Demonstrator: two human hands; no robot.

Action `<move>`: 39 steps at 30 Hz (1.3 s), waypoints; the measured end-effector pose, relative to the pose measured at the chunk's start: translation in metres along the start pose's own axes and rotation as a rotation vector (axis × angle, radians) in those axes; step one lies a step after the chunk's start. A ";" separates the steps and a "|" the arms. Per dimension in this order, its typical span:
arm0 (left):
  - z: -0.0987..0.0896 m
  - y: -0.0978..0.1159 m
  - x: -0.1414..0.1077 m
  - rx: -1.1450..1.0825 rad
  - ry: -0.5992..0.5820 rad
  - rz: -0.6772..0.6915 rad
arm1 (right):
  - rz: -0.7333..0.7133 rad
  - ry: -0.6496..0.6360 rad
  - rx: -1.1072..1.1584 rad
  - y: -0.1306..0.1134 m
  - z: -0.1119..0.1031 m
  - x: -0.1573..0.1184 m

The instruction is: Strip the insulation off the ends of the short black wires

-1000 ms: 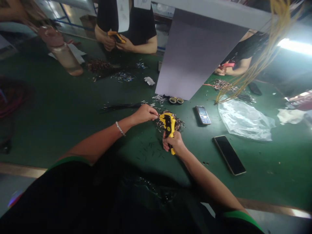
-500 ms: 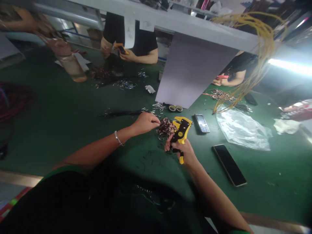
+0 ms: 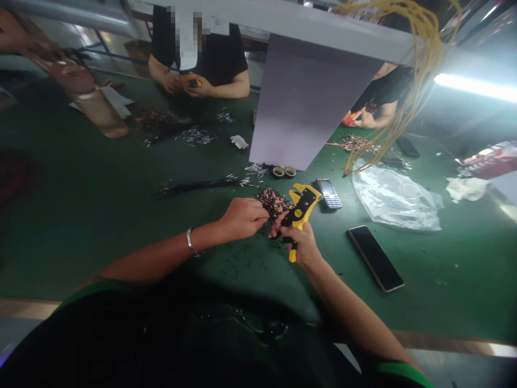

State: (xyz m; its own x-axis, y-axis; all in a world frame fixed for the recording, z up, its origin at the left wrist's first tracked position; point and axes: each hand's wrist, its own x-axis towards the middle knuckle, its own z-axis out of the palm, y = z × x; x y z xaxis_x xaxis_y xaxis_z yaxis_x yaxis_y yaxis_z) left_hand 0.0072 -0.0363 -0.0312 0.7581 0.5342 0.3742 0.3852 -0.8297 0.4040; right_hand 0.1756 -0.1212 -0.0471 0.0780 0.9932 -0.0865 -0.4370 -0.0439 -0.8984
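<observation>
A person sits at a green-topped bench, both bare forearms reaching forward from a dark top with green-trimmed sleeves. The right hand is clenched around the handle of a yellow and black wire stripper, which stands tilted with its head pointing up and away, just beside a heap of copper-coloured wire scraps. The left hand, with a metal bracelet at the wrist, sits at the near edge of the heap. Its curled fingers touch or nearly touch the scraps, but whether they pinch a wire is too small to tell.

Short dark wire cuttings lie scattered on the bench below the hands. Ahead lie a bundle of thin black wires and two tape rolls. To the right are a keypad phone, a smartphone and a clear plastic bag, with yellow wires hanging above. Across the bench, a co-worker's hands hold a yellow tool, and a water bottle stands to the left.
</observation>
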 end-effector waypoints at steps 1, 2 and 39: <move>0.000 0.001 0.000 0.005 -0.007 -0.001 | 0.004 -0.007 -0.006 0.000 0.000 0.000; 0.001 0.001 0.000 0.010 -0.011 -0.004 | 0.006 -0.012 -0.015 0.001 0.000 -0.001; -0.004 0.005 0.004 -0.500 0.351 -0.531 | 0.035 -0.091 -0.141 0.019 -0.006 0.005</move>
State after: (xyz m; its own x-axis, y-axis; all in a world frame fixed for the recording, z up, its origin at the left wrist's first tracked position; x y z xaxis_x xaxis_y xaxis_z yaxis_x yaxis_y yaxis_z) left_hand 0.0101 -0.0373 -0.0239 0.2988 0.9251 0.2343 0.3030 -0.3247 0.8960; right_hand 0.1733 -0.1181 -0.0676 -0.0191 0.9962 -0.0852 -0.3076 -0.0870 -0.9475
